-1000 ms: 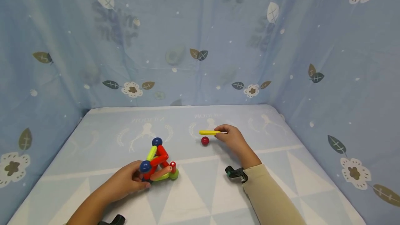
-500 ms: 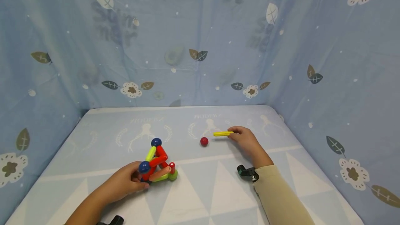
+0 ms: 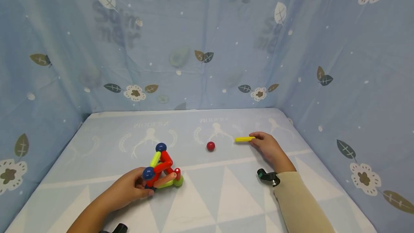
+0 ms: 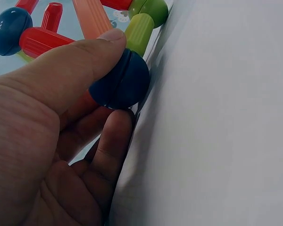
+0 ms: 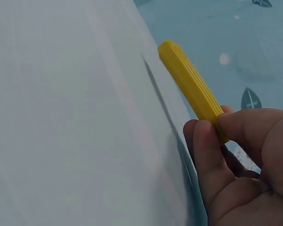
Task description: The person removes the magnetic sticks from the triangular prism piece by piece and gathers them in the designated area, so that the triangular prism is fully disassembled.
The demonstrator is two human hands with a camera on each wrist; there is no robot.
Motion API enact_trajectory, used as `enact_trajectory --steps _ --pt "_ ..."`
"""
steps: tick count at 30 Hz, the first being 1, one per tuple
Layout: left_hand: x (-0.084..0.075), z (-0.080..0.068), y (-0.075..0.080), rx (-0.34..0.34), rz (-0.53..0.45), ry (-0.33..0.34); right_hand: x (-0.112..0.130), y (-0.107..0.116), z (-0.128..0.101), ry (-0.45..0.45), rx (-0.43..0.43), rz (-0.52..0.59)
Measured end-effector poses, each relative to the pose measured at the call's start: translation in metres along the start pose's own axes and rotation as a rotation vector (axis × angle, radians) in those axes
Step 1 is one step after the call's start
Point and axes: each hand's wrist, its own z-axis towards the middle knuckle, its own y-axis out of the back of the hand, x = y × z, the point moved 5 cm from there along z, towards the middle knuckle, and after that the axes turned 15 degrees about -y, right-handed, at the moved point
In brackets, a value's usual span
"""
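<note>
The left hand (image 3: 129, 190) pinches a blue ball (image 4: 120, 80) at the near corner of the rod-and-ball structure (image 3: 161, 170) on the tabletop (image 3: 226, 197). The right hand (image 3: 270, 146) pinches a yellow rod (image 3: 244, 139), well apart from the red ball (image 3: 211, 146).

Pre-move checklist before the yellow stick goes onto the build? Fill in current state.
1. Right hand grips the yellow stick at one end: ok.
2. Stick's free end bare: ok, nothing stuck on it in the right wrist view.
3. Left hand steadies the stick-and-ball structure, thumb on a blue ball: ok.
4. Path from stick to structure: not ok, the loose red ball lies on the mat between them.
5. Open spot on the structure to take the stick: cannot tell.
6. Structure sits flat on the mat: ok in the head view.
</note>
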Motion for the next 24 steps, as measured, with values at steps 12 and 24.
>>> enact_trajectory --steps 12,24 --pt "-0.001 0.002 -0.002 -0.003 -0.010 0.036 -0.013 0.031 0.005 -0.009 -0.028 0.098" --pt "-0.001 0.001 -0.002 0.007 0.000 0.025 -0.027 0.062 0.011 -0.020 -0.177 0.142"
